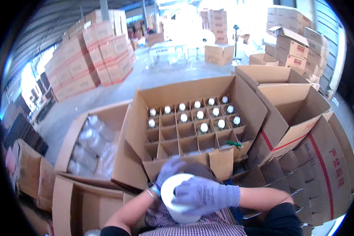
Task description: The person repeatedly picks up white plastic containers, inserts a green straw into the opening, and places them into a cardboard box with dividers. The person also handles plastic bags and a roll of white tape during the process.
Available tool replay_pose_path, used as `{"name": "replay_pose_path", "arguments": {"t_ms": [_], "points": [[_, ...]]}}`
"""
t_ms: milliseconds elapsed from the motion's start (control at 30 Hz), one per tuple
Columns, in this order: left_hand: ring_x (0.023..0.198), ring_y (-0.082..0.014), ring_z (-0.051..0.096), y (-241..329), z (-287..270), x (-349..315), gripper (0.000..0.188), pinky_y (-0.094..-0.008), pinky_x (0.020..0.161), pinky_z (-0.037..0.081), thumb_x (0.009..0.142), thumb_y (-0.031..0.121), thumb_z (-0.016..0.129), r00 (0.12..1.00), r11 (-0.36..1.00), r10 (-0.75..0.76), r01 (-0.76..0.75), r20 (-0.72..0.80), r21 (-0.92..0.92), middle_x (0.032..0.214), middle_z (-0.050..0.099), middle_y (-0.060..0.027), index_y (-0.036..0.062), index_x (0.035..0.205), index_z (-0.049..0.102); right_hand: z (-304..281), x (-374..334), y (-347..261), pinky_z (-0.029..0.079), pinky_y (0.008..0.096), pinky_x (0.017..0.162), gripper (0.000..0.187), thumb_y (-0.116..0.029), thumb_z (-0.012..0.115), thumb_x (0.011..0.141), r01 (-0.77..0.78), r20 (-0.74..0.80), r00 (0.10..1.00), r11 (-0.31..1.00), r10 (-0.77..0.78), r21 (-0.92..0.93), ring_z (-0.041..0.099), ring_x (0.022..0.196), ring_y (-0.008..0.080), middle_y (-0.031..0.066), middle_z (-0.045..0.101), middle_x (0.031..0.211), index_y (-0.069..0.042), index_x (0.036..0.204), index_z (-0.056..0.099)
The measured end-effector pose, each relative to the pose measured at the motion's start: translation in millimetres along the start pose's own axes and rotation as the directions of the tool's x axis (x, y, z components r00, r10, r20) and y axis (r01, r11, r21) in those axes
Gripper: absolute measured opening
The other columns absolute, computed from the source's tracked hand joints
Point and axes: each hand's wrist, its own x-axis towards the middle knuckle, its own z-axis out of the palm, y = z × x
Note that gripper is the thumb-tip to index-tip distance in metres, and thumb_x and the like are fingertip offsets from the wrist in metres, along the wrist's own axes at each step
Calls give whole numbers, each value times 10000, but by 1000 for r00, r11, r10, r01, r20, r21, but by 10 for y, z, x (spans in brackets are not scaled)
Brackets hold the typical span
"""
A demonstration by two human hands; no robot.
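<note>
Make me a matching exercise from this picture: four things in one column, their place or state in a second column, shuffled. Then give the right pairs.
Things:
1. white jar
2. divided carton
3. green marker
4. carton of clear-wrapped bottles

Places or states:
A. lying on the near right rim of the dividers
B. held between the left hand and the right hand, both in pale gloves
C. open, to the left of the divided carton
D. far cells filled with white-capped bottles, near cells empty

Pairs: 1-B, 2-D, 3-A, 4-C
</note>
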Motion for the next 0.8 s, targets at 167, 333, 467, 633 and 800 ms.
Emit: {"name": "replay_pose_path", "arguments": {"t_ms": [167,333,467,633,800], "points": [[1188,-276,591,1444,-380,-272,365,-405,1016,475,1004,276,548,816,446,-422,565,394,-694,1246,634,-182,17,1250,622,-147,206,-340,432,543,1013,519,-395,740,807,313,-52,949,949,-312,28,495,1242,414,207,535,1340,-137,1247,644],[1261,-278,557,1666,-227,-809,669,-382,1074,442,915,329,697,906,742,-422,335,-17,-581,1327,595,-204,-17,1428,443,530,-364,657,517,437,952,447,-283,623,889,-447,-50,888,884,457,138,660,1078,355,166,674,1121,-131,1308,590],[1301,-230,534,1947,-221,-960,996,-341,1091,424,816,310,852,911,747,-412,323,-22,-580,1392,566,-182,-16,1563,278,604,-393,617,470,496,1025,464,-235,557,957,-405,-74,912,914,403,-13,533,1266,442,287,516,1356,-144,1407,492],[1224,-170,583,1349,-819,-1066,762,-312,1076,441,882,202,789,784,169,-293,606,548,-777,1405,580,-85,-5,1511,412,73,61,55,188,567,1212,688,-463,677,890,115,-17,993,970,-114,214,329,1448,392,169,423,1519,-131,1462,485],[1307,-203,503,1946,-44,-979,1075,-331,1094,407,777,388,879,885,695,-459,414,81,-588,1446,518,-172,-1,1572,267,655,-299,836,438,410,1075,468,-189,607,951,-576,251,808,805,533,142,548,1268,333,164,573,1352,-118,1408,527]]}}
